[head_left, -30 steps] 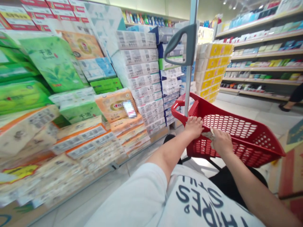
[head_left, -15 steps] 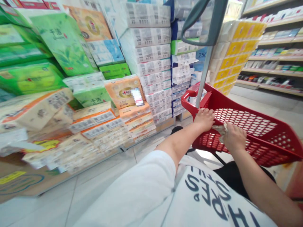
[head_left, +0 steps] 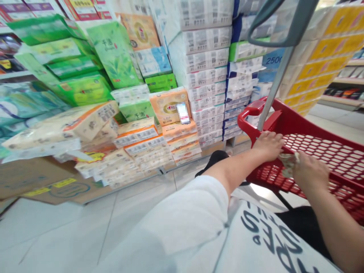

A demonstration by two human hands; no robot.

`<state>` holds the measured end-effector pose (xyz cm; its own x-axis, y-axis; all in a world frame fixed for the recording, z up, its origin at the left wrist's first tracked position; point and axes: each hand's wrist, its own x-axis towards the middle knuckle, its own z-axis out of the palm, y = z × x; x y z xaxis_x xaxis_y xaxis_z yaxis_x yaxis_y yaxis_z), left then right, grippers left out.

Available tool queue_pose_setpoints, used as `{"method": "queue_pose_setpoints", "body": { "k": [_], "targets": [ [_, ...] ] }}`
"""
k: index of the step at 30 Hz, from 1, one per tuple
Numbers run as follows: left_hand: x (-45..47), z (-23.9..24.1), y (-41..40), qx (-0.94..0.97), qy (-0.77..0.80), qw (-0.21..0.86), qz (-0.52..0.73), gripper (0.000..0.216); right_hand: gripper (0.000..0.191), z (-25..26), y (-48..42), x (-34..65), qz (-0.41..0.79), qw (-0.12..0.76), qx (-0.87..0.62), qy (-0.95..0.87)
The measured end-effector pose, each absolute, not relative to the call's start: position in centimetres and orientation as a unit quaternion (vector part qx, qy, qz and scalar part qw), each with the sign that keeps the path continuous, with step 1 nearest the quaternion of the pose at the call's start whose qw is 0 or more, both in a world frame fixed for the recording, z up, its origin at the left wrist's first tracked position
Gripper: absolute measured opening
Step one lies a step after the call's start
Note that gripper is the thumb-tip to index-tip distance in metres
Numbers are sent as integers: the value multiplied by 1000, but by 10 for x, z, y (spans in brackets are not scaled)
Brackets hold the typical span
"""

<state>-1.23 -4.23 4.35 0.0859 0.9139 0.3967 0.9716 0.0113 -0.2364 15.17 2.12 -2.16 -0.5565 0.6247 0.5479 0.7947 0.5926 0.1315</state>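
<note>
Pale floor tiles lie below, with big piles of packs along one side of a shop. The right hand holds a crumpled cloth, and some of it pokes out near the thumb. That cloth is against the near side of a red basket, by its rim. The left hand lies on the same rim, right beside the cloth, with its fingers bent over. How hard it squeezes, I cannot tell. Just past the left hand, a silver pole goes up, and a gray loop handle sits higher on it. Well to the left of the hands, orange packs stand in a stack. Between those and the pole, white packs are piled high. Farther left from the grip are cream packs, green packs above them, and a brown box low down. Past the pole, yellow packs are piled up too.
</note>
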Motion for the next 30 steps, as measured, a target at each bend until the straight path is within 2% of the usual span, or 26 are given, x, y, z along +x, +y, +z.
{"method": "queue_pose_setpoints", "body": {
  "k": [6,10,12,16,22,27,30],
  "targets": [
    [-14,45,-47,-701,-677,217,-63,37,36,-24,23,159,-185,244,-383,-872],
    [-15,47,-47,-698,-685,201,-49,36,29,-23,30,154,-115,195,-430,-874],
    [-16,49,-47,-697,-687,199,-45,36,32,-22,32,152,-94,188,-423,-882],
    [-16,52,-47,-704,-680,199,-38,36,34,-21,31,155,-109,199,-410,-884],
    [-12,53,-46,-697,-688,197,-37,38,32,-12,19,139,-102,166,-447,-873],
    [-11,49,-47,-700,-678,221,-43,38,39,-19,19,142,-140,213,-404,-878],
    [-10,47,-47,-694,-681,230,-44,38,34,-20,19,145,-144,204,-423,-871]
  ]
}}
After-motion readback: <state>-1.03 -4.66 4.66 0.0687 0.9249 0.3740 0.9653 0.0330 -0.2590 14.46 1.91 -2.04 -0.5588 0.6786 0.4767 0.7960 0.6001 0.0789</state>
